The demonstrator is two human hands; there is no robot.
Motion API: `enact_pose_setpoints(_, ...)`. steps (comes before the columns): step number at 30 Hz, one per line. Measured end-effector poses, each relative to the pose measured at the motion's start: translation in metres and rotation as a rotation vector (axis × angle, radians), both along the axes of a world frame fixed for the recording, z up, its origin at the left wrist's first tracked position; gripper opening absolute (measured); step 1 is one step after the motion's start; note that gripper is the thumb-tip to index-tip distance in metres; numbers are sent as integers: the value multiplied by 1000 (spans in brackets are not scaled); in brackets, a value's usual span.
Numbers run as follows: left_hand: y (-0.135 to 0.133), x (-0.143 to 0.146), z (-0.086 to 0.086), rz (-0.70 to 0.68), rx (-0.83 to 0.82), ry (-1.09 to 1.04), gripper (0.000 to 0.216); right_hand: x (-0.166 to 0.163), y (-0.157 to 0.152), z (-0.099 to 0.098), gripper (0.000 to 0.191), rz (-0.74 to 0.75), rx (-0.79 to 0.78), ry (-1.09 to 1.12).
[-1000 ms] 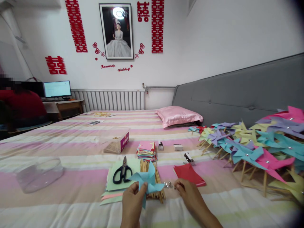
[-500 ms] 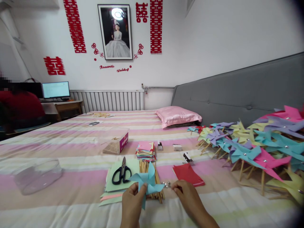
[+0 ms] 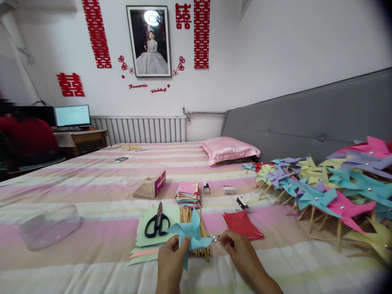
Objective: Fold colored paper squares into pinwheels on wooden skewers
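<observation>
My left hand [image 3: 170, 261] pinches a folded light-blue paper pinwheel [image 3: 190, 233] at its middle, holding it just above a bundle of wooden sticks [image 3: 191, 223]. To its right, my right hand [image 3: 237, 249] is curled, fingertips at a small heap of shiny metal pins [image 3: 214, 237] on the striped bedsheet. I cannot make out whether a pin is between the fingers. Black scissors [image 3: 157, 222] lie on pale green paper sheets [image 3: 146, 234] left of the sticks.
Red paper sheets [image 3: 242, 225], a stack of coloured paper [image 3: 188, 194], staplers [image 3: 241, 203] and a small box [image 3: 152, 184] lie further back. Several finished pinwheels [image 3: 324, 192] pile up at the right. A clear tub [image 3: 49, 226] sits left. A person in red [image 3: 26, 136] sits far left.
My right hand has crept slightly left toward the pins and the pinwheel. The left hand with the blue pinwheel has stayed put.
</observation>
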State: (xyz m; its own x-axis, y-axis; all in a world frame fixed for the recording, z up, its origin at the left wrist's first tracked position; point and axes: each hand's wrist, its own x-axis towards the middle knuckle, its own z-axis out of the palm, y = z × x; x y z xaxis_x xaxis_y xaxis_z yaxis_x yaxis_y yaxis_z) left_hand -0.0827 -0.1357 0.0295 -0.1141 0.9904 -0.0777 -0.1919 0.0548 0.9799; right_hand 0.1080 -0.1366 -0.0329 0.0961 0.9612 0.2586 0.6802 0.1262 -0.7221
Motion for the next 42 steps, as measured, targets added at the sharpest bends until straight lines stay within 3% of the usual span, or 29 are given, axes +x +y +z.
enact_pose_setpoints(10, 2, 4, -7, 74, 10, -15, 23, 1, -1, -1, 26, 0, 6, -69)
enact_pose_setpoints(21, 0, 3, -6, 5, 16, 16, 22, -5, -12, 11, 18, -41, -10, -107)
enact_pose_setpoints(24, 0, 4, -8, -25, 17, 17, 21, -7, -15, 24, 15, -19, 45, -7)
enact_pose_setpoints(27, 2, 7, -15, -5, 34, 1, 21, -13, -20, 35, 16, -7, 126, 240)
enact_pose_setpoints(31, 2, 12, -23, 1, 66, 13, 21, -26, -27, 41, 20, 85, 167, 405)
enact_pose_setpoints(37, -5, 15, -15, -144, 96, 40, 22, -42, -36, 41, 15, 209, 244, 329)
enact_pose_setpoints(42, -8, 17, -10, -193, 100, 59, 21, -43, -38, 44, 15, 172, 327, 217)
